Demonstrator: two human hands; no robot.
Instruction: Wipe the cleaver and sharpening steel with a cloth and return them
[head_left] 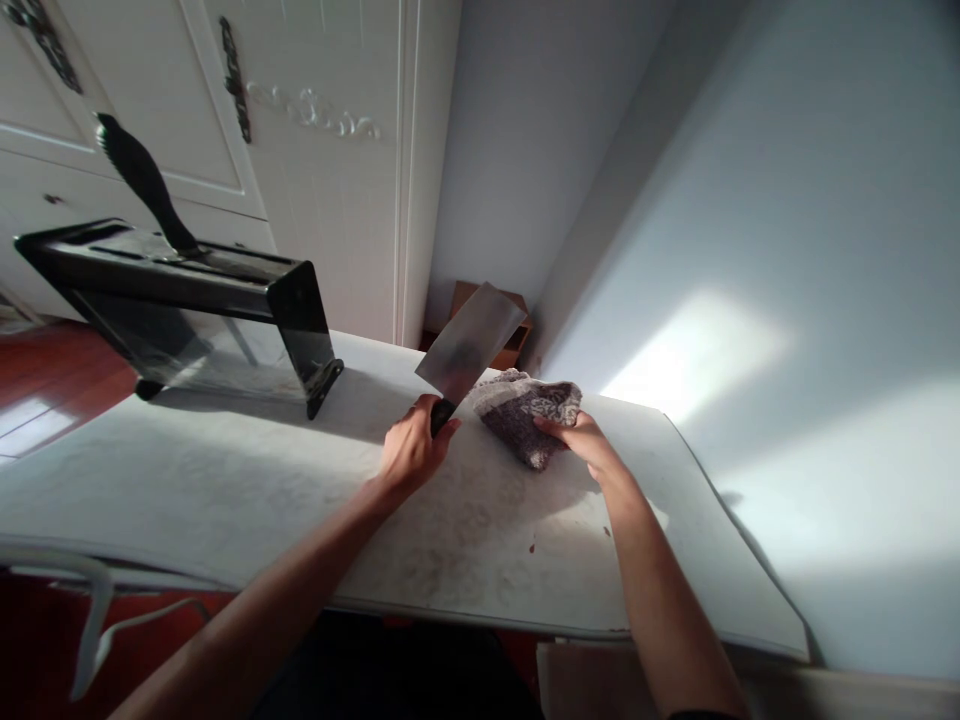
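Observation:
My left hand [411,448] is closed round the handle of a cleaver [471,343], whose broad steel blade points up and to the right. My right hand [583,440] grips a folded, patterned grey-and-white cloth [526,412] that lies on the white table [225,480], just right of the blade. The blade's lower edge is close to the cloth; I cannot tell whether they touch.
A black knife rack [187,300] with one dark knife handle [142,180] sticking up stands at the table's back left. White cabinet doors [315,150] rise behind it. A small brown box [510,340] sits on the floor in the corner. A pale wall [750,250] runs along the right.

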